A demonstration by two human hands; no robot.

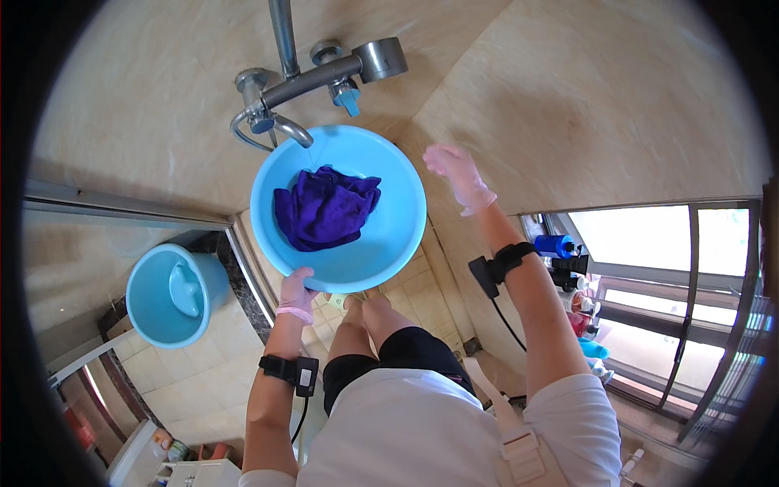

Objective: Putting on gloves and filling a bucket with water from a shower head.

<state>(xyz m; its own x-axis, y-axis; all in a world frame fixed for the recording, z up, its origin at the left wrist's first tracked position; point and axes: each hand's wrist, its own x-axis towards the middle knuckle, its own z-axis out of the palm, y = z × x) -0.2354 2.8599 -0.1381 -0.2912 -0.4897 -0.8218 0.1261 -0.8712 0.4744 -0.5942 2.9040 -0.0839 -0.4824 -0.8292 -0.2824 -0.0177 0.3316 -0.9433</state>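
A light-blue plastic basin [395, 243] is held up under the wall tap's spout [294, 130], from which a thin trickle seems to run. Inside it lies a crumpled purple cloth [328, 207]. My left hand [296, 296], in a thin pink glove, grips the basin's near rim, with the thumb over the edge. My right hand [453, 173], gloved the same way, is raised to the right of the basin, apart from it, with its fingers bent loosely and nothing seen in them.
A mixer tap [316, 79] with a blue-tipped handle [347, 100] is fixed to the tiled wall. At left, a blue bucket [140, 304] holds a blue dipper [184, 289]. Several bottles [554, 246] line the windowsill at right. A metal-framed partition runs at left.
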